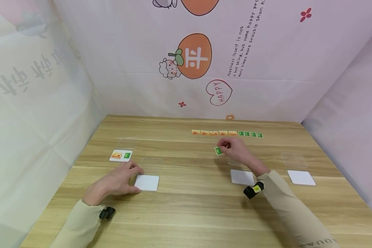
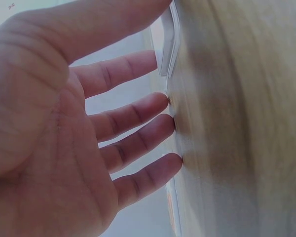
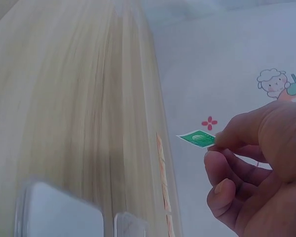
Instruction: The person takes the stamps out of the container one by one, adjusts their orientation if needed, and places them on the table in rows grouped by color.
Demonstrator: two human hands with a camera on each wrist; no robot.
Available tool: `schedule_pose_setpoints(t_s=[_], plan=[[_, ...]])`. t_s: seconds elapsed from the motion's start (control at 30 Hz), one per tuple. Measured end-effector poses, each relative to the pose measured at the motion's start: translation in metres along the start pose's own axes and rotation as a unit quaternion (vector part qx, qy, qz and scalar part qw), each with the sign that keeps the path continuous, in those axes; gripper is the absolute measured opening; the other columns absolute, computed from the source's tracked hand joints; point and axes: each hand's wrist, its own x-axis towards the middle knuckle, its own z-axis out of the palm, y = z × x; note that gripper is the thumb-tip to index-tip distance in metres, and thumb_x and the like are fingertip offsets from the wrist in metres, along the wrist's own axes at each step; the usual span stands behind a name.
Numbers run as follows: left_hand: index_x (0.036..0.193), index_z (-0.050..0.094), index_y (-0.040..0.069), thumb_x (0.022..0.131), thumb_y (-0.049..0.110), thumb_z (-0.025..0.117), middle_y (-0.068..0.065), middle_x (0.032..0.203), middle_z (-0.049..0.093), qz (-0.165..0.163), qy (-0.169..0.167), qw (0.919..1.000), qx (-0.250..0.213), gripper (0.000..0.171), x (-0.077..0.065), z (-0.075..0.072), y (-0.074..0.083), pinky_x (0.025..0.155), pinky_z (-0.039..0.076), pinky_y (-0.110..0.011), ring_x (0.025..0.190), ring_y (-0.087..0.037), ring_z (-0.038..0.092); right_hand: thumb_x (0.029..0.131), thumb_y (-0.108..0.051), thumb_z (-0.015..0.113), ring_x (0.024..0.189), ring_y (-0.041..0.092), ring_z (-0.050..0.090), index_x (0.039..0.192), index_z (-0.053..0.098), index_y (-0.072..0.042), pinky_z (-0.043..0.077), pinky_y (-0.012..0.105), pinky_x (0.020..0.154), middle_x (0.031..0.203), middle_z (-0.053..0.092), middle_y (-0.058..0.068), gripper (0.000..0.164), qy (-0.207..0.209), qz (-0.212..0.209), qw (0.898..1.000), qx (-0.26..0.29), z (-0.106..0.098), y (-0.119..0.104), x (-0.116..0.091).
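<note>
My right hand (image 1: 234, 150) pinches a small green picture slip (image 1: 218, 151) between thumb and fingertips, above the table. In the right wrist view the green slip (image 3: 200, 138) has a pale border and sticks out past the thumb. My left hand (image 1: 119, 181) is at the left end of a white rectangular card (image 1: 148, 183), thumb at its near corner and index finger at its far corner. The left wrist view shows that card's edge (image 2: 170, 42) between thumb and index finger; the other fingertips touch the table. Beyond this hand lies a white card with an orange and a green picture (image 1: 121, 155).
A row of orange slips (image 1: 214, 133) and green slips (image 1: 250, 134) lies toward the back. Two more blank white cards, the middle one (image 1: 242, 177) and the right one (image 1: 301, 177), lie on the wooden table (image 1: 189, 213). Clear plates (image 1: 293, 160) lie behind the cards.
</note>
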Motion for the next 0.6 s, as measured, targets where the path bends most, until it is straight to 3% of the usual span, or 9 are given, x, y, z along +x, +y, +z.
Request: schedule_pose_setpoints(t_s=[0.6], plan=[[0.120,0.062,0.017,0.077,0.036,0.083,-0.004,0.122,0.054,-0.005,-0.002,1.0000,0.000,0.051,-0.001,0.000,0.000,0.092,0.047,-0.045,0.108,-0.021,0.048,0.095,-0.011,0.058,0.076,0.019,0.060,0.103,0.068,-0.006,0.049,0.028,0.063,0.095,0.067,0.013,0.013,0.022,0.049,0.998,-0.021,-0.025,0.030,-0.005]])
